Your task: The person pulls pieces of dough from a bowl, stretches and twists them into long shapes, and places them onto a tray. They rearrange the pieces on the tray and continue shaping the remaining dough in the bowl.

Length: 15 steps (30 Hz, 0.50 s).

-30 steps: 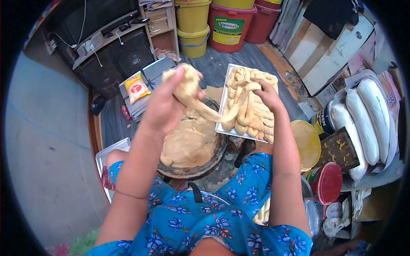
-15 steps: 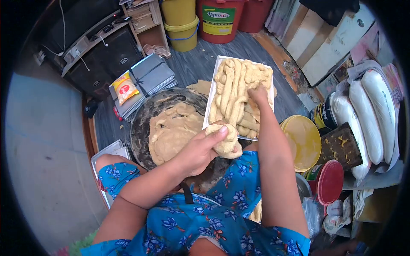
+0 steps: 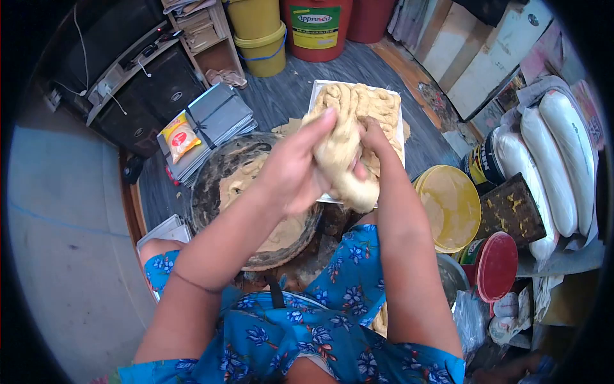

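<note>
A thick piece of pale dough (image 3: 340,150) hangs from my left hand (image 3: 295,165), whose thumb lies over its left side and whose fingers pass behind it. The dough's lower end curls to the right, over the near end of a white tray (image 3: 401,137). Rows of dough strips (image 3: 380,99) cover the tray. My right hand (image 3: 373,134) is closed at the dough's right side, above the tray; its fingertips are partly hidden. Left of the tray, behind my left forearm, a dark round basin (image 3: 204,168) holds a large mass of dough.
Stacked grey trays (image 3: 227,115) carry a yellow packet (image 3: 181,136) at the left. A yellow bucket (image 3: 449,208), a red-lidded tub (image 3: 497,267) and long white bags (image 3: 543,173) stand on the right. More buckets (image 3: 313,32) are at the back.
My left hand has moved up and forward with the dough, which now hangs longer over the tray. My right hand has shifted left, up against it.
</note>
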Each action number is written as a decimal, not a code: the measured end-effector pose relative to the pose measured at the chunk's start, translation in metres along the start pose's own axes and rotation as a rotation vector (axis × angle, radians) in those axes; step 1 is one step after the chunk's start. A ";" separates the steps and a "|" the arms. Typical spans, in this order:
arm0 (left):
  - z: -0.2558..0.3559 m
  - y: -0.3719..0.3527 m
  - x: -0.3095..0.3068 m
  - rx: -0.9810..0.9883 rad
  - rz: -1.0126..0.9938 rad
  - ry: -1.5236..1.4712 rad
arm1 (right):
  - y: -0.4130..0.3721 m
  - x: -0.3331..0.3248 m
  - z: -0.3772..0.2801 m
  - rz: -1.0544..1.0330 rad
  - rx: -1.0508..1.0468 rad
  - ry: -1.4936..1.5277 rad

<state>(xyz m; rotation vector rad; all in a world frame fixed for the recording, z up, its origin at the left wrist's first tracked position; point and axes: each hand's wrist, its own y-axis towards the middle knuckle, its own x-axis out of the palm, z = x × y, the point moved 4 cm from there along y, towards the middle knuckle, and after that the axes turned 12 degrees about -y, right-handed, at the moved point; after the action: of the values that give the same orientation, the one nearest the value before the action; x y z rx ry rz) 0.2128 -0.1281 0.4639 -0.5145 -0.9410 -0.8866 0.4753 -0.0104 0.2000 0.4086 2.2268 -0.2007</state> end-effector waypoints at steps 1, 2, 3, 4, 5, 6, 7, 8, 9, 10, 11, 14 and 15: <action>0.002 0.014 0.002 -0.003 0.012 0.035 | -0.004 -0.002 -0.001 -0.049 -0.004 0.135; 0.002 0.030 0.004 -0.005 0.023 0.046 | -0.007 -0.006 -0.002 -0.096 -0.008 0.269; 0.001 0.046 0.005 -0.007 0.033 0.056 | -0.013 -0.015 -0.007 -0.141 -0.013 0.402; 0.001 0.063 0.005 -0.010 0.043 0.067 | -0.021 -0.027 -0.016 -0.185 -0.018 0.537; 0.000 0.083 0.001 -0.014 0.060 0.116 | -0.033 -0.042 -0.029 -0.228 -0.023 0.672; -0.001 0.104 -0.008 -0.020 0.076 0.164 | -0.083 -0.077 -0.078 -0.246 0.150 0.618; -0.003 0.124 -0.018 -0.025 0.092 0.213 | -0.089 -0.078 -0.074 -0.352 0.162 0.761; -0.006 0.143 -0.025 -0.047 0.111 0.245 | -0.095 -0.081 -0.066 -0.458 0.174 0.905; -0.009 0.160 -0.035 -0.070 0.130 0.276 | -0.101 -0.080 -0.061 -0.563 0.186 1.052; -0.014 0.177 -0.044 -0.091 0.147 0.308 | -0.104 -0.081 -0.057 -0.520 0.202 1.092; -0.019 0.193 -0.055 -0.085 0.199 0.390 | -0.105 -0.080 -0.051 -0.437 0.223 0.906; -0.036 0.239 -0.098 -0.071 0.291 0.660 | -0.090 -0.064 -0.009 -0.208 0.243 0.244; -0.041 0.252 -0.114 -0.077 0.285 0.766 | -0.089 -0.062 -0.003 -0.262 0.251 0.168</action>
<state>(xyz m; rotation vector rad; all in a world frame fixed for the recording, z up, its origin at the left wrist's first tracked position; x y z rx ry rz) 0.4090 0.0303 0.3422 -0.3174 -0.1306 -0.7674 0.4783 -0.1069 0.2505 0.2732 2.4259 -0.6094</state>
